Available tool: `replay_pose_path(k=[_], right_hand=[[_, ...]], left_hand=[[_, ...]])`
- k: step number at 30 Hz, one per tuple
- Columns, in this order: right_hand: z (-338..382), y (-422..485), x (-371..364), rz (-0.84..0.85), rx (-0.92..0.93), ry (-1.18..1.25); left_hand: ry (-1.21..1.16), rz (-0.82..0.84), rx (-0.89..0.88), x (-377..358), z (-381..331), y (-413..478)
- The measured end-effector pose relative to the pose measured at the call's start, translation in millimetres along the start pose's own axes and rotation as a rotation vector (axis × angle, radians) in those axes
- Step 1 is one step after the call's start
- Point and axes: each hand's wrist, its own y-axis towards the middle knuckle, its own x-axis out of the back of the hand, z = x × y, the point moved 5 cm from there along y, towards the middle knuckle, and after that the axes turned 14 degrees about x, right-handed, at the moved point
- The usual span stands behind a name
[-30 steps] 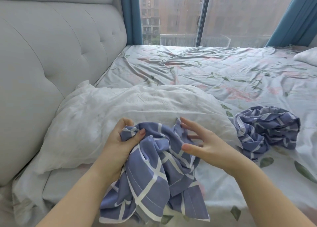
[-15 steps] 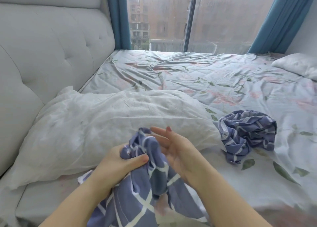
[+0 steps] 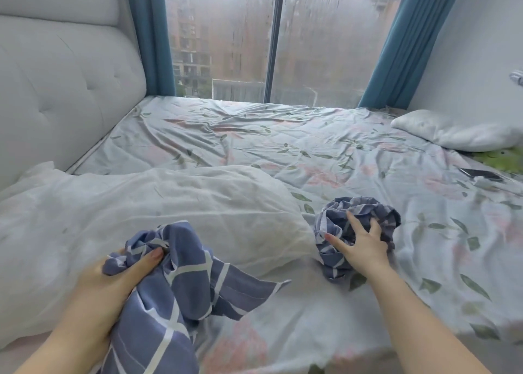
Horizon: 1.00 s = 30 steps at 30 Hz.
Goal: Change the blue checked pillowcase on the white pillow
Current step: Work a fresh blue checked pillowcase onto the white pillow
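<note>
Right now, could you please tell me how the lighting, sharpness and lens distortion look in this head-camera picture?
Head view: soft, flat daylight comes from the rain-streaked window, with no hard shadows or glare on the bedsheet; the wide lens slants the curtain and curves the headboard; the right hand on the crumpled pillowcase is sharp, while the lower right corner looks smeared.

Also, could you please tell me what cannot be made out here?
Head view:
Blue checked pillowcase in the left hand: lower part cut off by the bottom edge.
Right hand on the crumpled pillowcase: fingertips sink into folds, so grip or touch is unclear.
White pillow: left end cut off by the left edge.
Dark flat object, far right: too small to identify.
</note>
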Motion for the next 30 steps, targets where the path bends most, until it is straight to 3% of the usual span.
replay_pose_path(k=[5, 10, 15, 20, 24, 30], right_hand=[[-7, 20, -18, 0.045, 0.027, -0.049], [1, 28, -28, -0.009, 0.080, 0.003], [14, 42, -8, -0.198, 0.050, 0.249], [46, 100, 46, -0.520, 0.022, 0.564], [83, 157, 65, -0.163, 0.145, 0.859], [135, 118, 26, 0.032, 0.251, 0.762]], left_hand=[[-0.116, -0.054, 0.102, -18, 9, 12], [-0.155, -0.154, 0.051, -44, 2, 21], [-0.171, -0.121, 0.014, -69, -6, 32], [-0.221, -0.050, 0.054, -72, -12, 50], [-0.276, 0.035, 0.127, -70, -8, 51], [-0.303, 0.103, 0.149, -54, -14, 43]])
